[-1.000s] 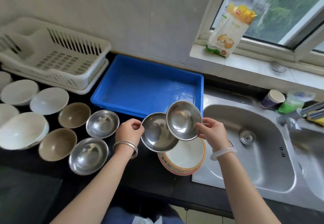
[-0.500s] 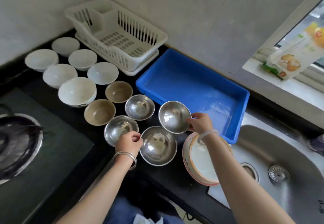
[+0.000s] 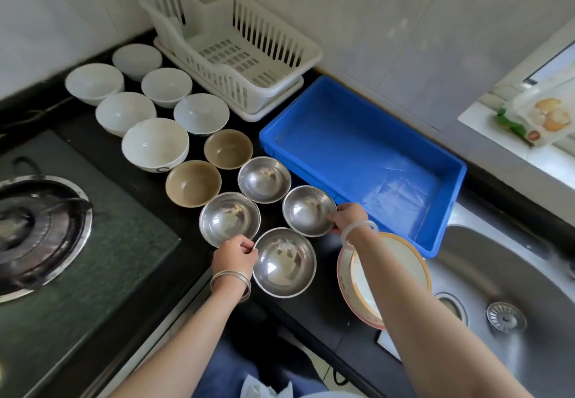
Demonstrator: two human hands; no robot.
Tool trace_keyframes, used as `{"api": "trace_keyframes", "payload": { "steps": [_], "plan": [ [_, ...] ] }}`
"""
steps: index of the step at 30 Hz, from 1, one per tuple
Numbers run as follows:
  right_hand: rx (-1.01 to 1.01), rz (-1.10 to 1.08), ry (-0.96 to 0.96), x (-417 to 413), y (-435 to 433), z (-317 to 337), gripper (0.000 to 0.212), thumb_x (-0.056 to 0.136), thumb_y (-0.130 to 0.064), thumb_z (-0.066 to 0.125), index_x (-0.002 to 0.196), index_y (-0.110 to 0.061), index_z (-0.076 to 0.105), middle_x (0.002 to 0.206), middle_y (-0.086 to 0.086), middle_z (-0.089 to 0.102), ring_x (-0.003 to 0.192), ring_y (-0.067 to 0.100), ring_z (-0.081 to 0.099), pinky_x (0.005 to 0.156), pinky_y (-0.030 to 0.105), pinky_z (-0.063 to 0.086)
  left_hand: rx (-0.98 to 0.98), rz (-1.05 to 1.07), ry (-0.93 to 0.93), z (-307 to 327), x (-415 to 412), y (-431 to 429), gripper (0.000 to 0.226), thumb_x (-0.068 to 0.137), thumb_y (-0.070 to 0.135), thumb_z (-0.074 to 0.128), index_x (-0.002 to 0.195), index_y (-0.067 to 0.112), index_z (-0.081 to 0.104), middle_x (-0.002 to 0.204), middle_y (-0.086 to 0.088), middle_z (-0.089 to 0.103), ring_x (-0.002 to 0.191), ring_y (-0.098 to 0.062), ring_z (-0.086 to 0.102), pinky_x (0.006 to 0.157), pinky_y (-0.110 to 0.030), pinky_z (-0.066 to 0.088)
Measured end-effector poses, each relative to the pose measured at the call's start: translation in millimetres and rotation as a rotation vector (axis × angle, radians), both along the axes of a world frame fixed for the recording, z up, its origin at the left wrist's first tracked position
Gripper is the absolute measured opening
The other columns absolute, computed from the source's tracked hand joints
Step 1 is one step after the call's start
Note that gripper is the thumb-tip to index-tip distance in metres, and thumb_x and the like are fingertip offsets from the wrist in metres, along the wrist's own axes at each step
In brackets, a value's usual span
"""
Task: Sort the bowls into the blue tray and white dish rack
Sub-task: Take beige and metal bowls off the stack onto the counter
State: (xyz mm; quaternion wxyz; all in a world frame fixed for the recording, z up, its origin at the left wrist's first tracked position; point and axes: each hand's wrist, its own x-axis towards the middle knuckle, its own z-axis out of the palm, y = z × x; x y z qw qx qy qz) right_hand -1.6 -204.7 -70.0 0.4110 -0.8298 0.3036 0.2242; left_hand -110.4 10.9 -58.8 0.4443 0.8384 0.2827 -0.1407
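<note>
Left hand [image 3: 235, 256]: fingers pinched on the left rim of the nearest steel bowl [image 3: 283, 262], which sits on the black counter [image 3: 314, 307] close to its front edge. Right hand [image 3: 348, 216]: fingers closed on the right rim of a second steel bowl [image 3: 308, 210]; whether this bowl rests on the counter or is just lifted cannot be told.

Steel bowls, two more: one [image 3: 229, 219] just beyond the left hand, its rim touching the knuckles; another [image 3: 264, 179] past it, beside the tray's near corner. All four sit close, rims almost meeting.

Tan bowls, two [image 3: 193, 182] [image 3: 228, 148]: further out from the left hand. White bowls, six, the largest [image 3: 155, 144] nearest, ranged beyond towards the wall.

Blue tray [image 3: 448, 207]: empty, directly beyond the right hand, its near wall just past the fingers. White dish rack [image 3: 230, 45]: empty, far beyond both hands against the wall, its base touching the tray's far corner.

Large orange-rimmed bowl [image 3: 389, 276]: under the right forearm, overhanging the sink [image 3: 504, 288]. Gas hob [image 3: 40, 229]: well to the left of the left hand.

Open room: bare counter between the nearest steel bowl and the orange-rimmed bowl.
</note>
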Motion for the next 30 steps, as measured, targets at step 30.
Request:
{"api": "trace_keyframes", "payload": {
  "steps": [30],
  "plan": [
    [-0.020, -0.026, 0.003, -7, 9, 9, 0.013, 0.083, -0.009, 0.049, 0.074, -0.007, 0.058, 0.079, 0.013, 0.059, 0.084, 0.033, 0.063, 0.088, 0.048, 0.054, 0.175, -0.029, -0.108, -1, -3, 0, 0.016, 0.083, 0.015, 0.064, 0.074, 0.013, 0.051, 0.065, 0.002, 0.058, 0.062, -0.020, 0.055, 0.056, -0.028, 0.040]
  ]
}}
